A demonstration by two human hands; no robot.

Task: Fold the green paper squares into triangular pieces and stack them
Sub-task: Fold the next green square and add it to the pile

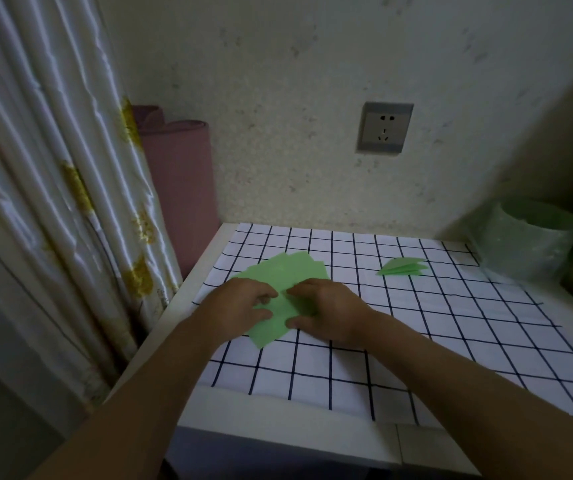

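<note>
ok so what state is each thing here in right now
pile of green paper squares: unfolded, fanned out flat
stack of folded green paper triangles: folded, stacked
left hand: gripping the pile's top square
right hand: gripping the same square
grey wall socket: nothing plugged in

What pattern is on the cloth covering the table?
White tablecloth with a dark grid of lines, head view.

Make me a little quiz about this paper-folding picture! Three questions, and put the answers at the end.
1. True or false: the folded triangles lie to the right of the green paper squares.
2. Which touches the squares? A: left hand only. B: right hand only. C: both hands.
3. Fill in: the tablecloth has a ____ pattern.

Key: 1 true; 2 C; 3 checked.
</note>
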